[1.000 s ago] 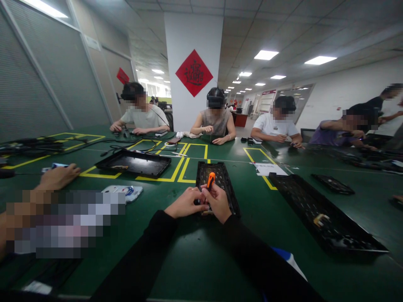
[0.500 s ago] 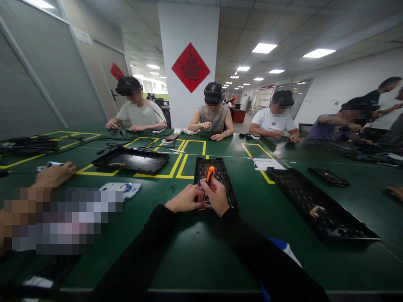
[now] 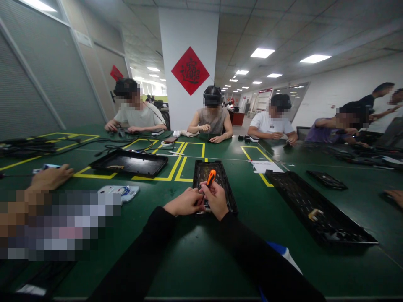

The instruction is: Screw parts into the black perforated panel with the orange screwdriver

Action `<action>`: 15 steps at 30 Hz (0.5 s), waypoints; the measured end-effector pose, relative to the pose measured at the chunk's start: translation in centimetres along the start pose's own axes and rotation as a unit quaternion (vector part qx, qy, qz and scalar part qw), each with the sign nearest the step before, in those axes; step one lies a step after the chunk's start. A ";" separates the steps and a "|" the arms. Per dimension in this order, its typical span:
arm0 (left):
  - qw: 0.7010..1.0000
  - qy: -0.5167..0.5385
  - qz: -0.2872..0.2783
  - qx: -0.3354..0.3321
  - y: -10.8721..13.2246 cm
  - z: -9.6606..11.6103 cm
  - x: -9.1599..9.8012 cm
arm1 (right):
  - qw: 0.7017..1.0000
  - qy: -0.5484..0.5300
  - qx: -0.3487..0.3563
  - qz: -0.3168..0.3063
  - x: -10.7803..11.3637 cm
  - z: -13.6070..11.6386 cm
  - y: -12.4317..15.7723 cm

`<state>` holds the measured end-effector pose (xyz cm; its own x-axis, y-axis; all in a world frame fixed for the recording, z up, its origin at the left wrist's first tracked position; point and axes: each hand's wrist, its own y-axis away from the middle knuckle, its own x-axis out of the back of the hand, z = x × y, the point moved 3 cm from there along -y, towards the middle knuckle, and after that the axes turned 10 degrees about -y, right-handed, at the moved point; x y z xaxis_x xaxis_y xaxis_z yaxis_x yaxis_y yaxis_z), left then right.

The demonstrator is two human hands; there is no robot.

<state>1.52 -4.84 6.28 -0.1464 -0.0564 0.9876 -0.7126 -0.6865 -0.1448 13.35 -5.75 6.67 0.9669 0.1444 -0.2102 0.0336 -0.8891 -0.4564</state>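
My right hand (image 3: 217, 200) grips a screwdriver (image 3: 211, 177) by its orange and black handle, which leans upward and slightly right. The shaft points down towards the near end of a black rectangular plastic casing (image 3: 229, 196) lying on the table. Close by the shaft, my left hand (image 3: 184, 202) has its fingertips pinched together over the casing's near left part. Whether those fingers hold the shaft or a small part is hidden. Inside the casing are small light-coloured bits and raised points, too small to name.
A wide black casing (image 3: 132, 162) lies to the left, a long black casing (image 3: 315, 209) to the right. A smaller black panel (image 3: 326, 180) and white paper (image 3: 267, 166) are beyond. A neighbour's hand (image 3: 52, 176) rests near a phone case (image 3: 119, 193). Several people sit opposite.
The view has shifted slightly, so the whole scene sits a little lower and further left. Both hands stay at the casing, and the right still holds the screwdriver.
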 end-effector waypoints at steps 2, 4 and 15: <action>1.000 -0.008 -0.011 0.012 0.0 0.2 0.2 | 1.000 0.002 0.002 0.001 0.0 -0.1 0.0; 0.999 -0.021 -0.033 0.032 -0.2 0.4 0.4 | 1.000 0.005 0.003 0.003 0.0 -0.1 0.0; 0.962 -0.084 -0.208 0.153 -3.5 1.0 1.6 | 0.997 0.005 0.012 0.070 0.8 0.0 -0.3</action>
<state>4.47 -3.21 8.48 0.2386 0.1704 0.9561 -0.4457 -0.8555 0.2637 14.13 -5.39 6.64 0.9645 0.0151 -0.2637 -0.1074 -0.8897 -0.4438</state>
